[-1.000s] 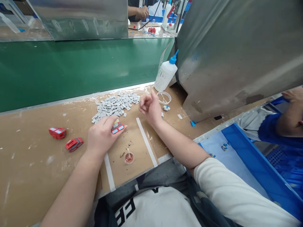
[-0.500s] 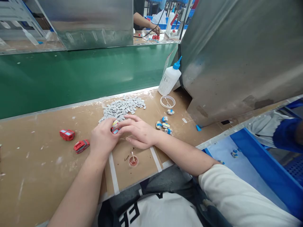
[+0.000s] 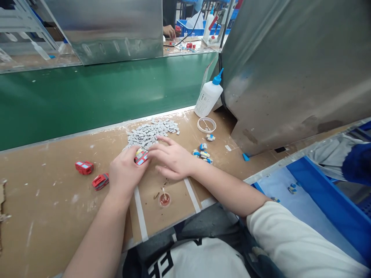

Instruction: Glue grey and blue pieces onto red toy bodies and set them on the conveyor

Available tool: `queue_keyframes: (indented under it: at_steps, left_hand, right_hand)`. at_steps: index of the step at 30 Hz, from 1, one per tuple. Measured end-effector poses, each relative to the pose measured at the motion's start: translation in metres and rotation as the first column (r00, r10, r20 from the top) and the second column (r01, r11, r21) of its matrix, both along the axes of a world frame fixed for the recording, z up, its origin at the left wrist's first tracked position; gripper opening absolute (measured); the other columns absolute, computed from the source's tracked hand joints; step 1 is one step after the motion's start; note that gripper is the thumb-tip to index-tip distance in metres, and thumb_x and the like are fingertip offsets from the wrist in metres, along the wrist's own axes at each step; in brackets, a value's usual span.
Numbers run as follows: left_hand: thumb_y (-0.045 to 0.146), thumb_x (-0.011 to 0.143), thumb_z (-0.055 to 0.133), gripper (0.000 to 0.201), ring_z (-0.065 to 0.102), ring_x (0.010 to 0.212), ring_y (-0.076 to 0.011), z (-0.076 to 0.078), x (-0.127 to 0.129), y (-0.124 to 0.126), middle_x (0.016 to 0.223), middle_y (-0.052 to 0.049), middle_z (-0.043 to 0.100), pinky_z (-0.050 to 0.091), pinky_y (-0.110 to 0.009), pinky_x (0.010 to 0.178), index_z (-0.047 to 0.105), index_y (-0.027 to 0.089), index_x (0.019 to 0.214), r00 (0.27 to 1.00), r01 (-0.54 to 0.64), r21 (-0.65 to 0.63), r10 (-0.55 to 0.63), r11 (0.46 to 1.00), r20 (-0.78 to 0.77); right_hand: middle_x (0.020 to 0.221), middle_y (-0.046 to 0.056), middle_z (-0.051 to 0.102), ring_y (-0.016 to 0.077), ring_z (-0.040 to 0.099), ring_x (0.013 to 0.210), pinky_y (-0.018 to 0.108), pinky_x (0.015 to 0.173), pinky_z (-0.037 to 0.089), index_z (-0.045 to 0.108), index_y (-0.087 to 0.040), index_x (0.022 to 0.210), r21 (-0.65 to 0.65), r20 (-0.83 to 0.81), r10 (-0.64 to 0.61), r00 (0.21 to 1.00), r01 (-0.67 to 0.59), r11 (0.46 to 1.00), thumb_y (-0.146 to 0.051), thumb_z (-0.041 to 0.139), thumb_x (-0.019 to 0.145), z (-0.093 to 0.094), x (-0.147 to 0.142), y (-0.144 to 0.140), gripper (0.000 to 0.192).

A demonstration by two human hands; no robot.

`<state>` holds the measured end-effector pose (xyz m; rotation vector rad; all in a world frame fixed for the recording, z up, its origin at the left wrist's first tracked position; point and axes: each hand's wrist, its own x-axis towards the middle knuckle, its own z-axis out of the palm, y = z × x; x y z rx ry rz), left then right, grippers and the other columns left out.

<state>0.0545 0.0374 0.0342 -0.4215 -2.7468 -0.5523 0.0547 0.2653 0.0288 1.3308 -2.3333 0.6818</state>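
Toy car (image 3: 141,157), red with pale blue windows, is pinched between the fingertips of the left hand (image 3: 126,170), which is closed on it just above the bench (image 3: 43,193). The right hand (image 3: 172,159) is laid against the car's far side, fingers loosely spread and only the tips touching; whether anything small is held under them cannot be told. To do this step well, the car is best kept steady in the left grip while the right fingertips press squarely, so that nothing skews. Just beyond both hands a heap of grey chips (image 3: 150,132) is spread loose on the bench. Near the wrists, toward the body, a small round dish (image 3: 165,199) is seen with reddish liquid and a stick standing in it. Beyond the right hand a shallow white lid (image 3: 206,124) lies with a thin stick inside, and a glue bottle (image 3: 208,96) stands behind it. To the right of the right hand a few blue pieces (image 3: 203,152) lie loose; left of the left hand two more cars (image 3: 92,174) rest apart.
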Motion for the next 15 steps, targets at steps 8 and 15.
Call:
queue_keyframes:
  at_steps: [8,15]
  left_hand:
    - [0.050,0.101,0.064,0.035,0.077,0.089,-0.0284,-0.0041,-0.0016,-0.0024,0.100,-0.010,0.082,0.046,-0.033,0.069,0.078,0.020,0.114,0.997,0.023,-0.053,-0.027,0.998,-0.075]
    - [0.057,0.103,0.064,0.043,0.078,0.086,-0.0270,-0.0079,0.0001,0.0002,0.100,-0.009,0.083,0.048,-0.033,0.070,0.078,0.019,0.114,0.969,0.089,-0.076,-0.104,0.993,-0.223]
  right_hand:
    - [0.130,0.013,0.075,0.0215,0.070,0.128,0.055,0.137,0.033,0.056,-0.017,0.132,-0.067,-0.066,0.032,0.997,-0.037,0.997,-0.025,0.040,0.108,0.0009,0.0019,-0.0010,0.031]
    - [0.108,0.007,0.079,0.0195,0.072,0.105,0.049,0.123,0.046,0.064,-0.020,0.114,-0.191,0.024,-0.220,0.975,0.220,0.957,-0.024,0.041,0.112,-0.0004,-0.0010,0.0021,0.024]
